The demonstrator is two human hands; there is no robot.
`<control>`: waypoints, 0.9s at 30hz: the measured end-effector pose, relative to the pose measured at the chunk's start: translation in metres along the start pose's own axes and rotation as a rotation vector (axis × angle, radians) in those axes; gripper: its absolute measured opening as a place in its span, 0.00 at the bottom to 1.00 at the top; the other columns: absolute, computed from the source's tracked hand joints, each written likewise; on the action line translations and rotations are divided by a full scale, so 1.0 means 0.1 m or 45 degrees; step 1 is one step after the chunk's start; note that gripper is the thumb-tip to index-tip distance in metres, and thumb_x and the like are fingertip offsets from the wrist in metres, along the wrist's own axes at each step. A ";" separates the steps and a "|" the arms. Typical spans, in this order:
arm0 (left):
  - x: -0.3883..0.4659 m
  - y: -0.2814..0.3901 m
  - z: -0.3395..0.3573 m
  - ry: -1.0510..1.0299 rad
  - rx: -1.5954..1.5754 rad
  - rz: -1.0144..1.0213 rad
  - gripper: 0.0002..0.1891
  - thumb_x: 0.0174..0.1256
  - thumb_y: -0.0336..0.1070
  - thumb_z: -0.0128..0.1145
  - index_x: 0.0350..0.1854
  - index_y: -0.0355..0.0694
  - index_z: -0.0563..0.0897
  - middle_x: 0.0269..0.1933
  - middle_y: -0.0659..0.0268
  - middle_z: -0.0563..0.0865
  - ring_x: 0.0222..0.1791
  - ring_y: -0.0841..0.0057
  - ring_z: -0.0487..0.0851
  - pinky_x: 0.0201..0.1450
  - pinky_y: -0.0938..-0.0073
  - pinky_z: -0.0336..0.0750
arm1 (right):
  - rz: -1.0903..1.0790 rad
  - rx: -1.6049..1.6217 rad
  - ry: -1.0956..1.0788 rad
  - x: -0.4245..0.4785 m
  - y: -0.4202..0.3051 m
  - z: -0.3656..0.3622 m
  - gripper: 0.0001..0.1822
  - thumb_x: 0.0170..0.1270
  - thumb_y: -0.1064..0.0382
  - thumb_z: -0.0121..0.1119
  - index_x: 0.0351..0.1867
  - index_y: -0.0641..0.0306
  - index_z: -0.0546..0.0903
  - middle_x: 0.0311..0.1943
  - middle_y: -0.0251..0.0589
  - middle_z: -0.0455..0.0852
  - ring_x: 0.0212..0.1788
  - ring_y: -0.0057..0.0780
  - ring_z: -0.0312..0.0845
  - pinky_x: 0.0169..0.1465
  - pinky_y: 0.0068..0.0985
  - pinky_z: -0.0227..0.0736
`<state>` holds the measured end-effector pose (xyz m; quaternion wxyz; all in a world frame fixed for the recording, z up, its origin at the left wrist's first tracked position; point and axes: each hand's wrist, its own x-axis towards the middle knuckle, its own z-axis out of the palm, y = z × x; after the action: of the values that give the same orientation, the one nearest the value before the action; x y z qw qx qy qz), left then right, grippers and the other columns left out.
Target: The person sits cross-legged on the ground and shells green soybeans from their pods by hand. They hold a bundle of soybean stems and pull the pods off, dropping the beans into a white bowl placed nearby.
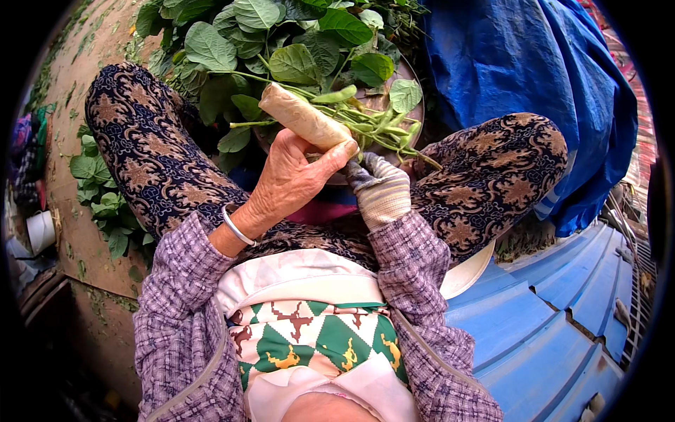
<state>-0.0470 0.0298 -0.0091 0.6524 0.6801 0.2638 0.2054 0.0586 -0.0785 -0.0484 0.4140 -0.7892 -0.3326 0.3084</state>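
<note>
My bare left hand (295,176), with a pale bangle (234,227) at the wrist, grips a pale cylindrical roll (308,116) that looks like rolled flatbread. Its upper end points away to the left, and my thumb presses near the lower end. Against that thumb, my right hand (382,184) wears a striped knit glove with dark fingertips. Its fingers are curled, and whether something is between them is hidden. Just beyond both hands, green bean pods (385,124) on stems lie over a round metal basin (416,100). Broad-leaved bean plants (295,58) cover the basin's far left side.
A blue tarpaulin (506,68) hangs at the upper right. Blue corrugated sheeting (532,311) spreads at the lower right. Leaf scraps litter the brown floor (79,174) on the left, near loose leaves (105,195) and a white cylindrical container (41,232).
</note>
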 end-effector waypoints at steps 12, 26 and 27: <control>0.01 -0.06 0.04 0.004 -0.034 0.036 0.09 0.60 0.31 0.58 0.40 0.33 0.80 0.36 0.67 0.83 0.37 0.83 0.79 0.44 0.83 0.73 | -0.125 -0.320 0.085 0.01 0.03 -0.04 0.13 0.56 0.54 0.61 0.35 0.60 0.81 0.29 0.50 0.82 0.34 0.49 0.78 0.38 0.34 0.73; 0.02 -0.11 0.15 -0.056 0.508 0.654 0.09 0.55 0.24 0.59 0.38 0.32 0.76 0.35 0.57 0.80 0.34 0.65 0.80 0.36 0.75 0.74 | -0.175 -0.700 -0.037 0.01 -0.01 -0.06 0.11 0.58 0.57 0.52 0.38 0.58 0.78 0.32 0.49 0.82 0.35 0.48 0.79 0.39 0.39 0.73; 0.01 -0.09 0.16 -0.049 0.548 0.687 0.10 0.54 0.24 0.59 0.39 0.32 0.76 0.35 0.56 0.80 0.34 0.63 0.80 0.37 0.74 0.75 | -0.145 -0.751 -0.091 0.03 0.00 -0.06 0.11 0.58 0.57 0.52 0.38 0.58 0.78 0.33 0.49 0.82 0.36 0.48 0.79 0.39 0.39 0.73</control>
<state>-0.0375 0.0182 -0.0192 0.4210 0.8511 0.0993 0.2975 0.0650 -0.0793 -0.0463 0.1715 -0.8441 -0.4661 0.2023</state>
